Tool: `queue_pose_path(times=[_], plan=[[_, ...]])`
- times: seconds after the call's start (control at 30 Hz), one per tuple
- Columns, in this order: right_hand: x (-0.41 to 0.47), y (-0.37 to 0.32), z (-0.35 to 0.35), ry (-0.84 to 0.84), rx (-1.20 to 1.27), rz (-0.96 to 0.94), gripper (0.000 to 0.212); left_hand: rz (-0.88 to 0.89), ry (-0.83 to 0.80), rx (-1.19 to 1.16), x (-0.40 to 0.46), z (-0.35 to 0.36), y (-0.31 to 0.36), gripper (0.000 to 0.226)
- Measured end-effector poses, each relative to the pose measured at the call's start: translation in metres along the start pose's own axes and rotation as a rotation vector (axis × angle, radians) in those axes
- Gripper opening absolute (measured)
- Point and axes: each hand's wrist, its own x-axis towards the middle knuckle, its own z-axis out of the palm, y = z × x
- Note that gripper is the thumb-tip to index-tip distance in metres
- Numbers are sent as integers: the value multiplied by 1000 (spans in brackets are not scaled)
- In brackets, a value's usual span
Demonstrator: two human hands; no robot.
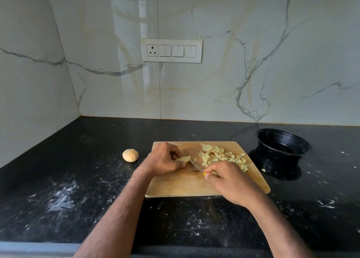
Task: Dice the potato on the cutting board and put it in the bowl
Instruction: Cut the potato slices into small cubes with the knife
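Note:
On the wooden cutting board [181, 185], my left hand [163, 160] pinches a pale potato piece [183, 158] near the board's left middle. My right hand [228, 177] grips a knife with a yellow handle [204, 174]; its thin blade [195, 165] points toward the potato piece, the tip close beside it. A heap of diced potato [224, 159] and a few round slices [213, 149] lie on the board's far right part. The black bowl [263, 138] stands to the right of the board; I see no potato inside it.
A whole unpeeled potato [130, 155] lies on the black counter [78, 179] left of the board. A stray potato bit [263, 170] lies by the bowl's base. White smears and crumbs dot the counter. A marble wall with a switch panel [171, 50] rises behind.

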Motion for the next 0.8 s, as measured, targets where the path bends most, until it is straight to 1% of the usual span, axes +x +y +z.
queue_pose_path(times=[0.1, 0.17, 0.23, 0.33, 0.4, 0.5, 0.57, 0.73, 0.8], plan=[[-4, -1, -3, 106, 4, 40, 18, 34, -15, 19, 0, 0, 0, 14], [-3, -3, -4, 140, 37, 44, 17, 48, -23, 17, 1, 0, 0, 14], [-2, -8, 0, 143, 82, 22, 16, 51, -22, 12, 1, 0, -1, 15], [-2, -17, 8, 89, 105, -18, 13, 52, -18, -5, 1, 2, -2, 13], [-3, -19, 11, 56, 91, 4, 14, 49, -6, -14, 1, 2, -2, 13], [-4, -11, 8, 129, 52, 65, 15, 53, -17, -10, 2, 1, -3, 13], [-4, -8, 6, 174, 73, 80, 16, 53, -16, -5, 2, 0, -4, 13], [-5, -17, 16, 96, 129, 36, 16, 40, -2, -11, 1, 0, -5, 13], [-4, -15, 18, 133, 92, 67, 16, 31, -3, -13, 1, 0, -6, 14]])
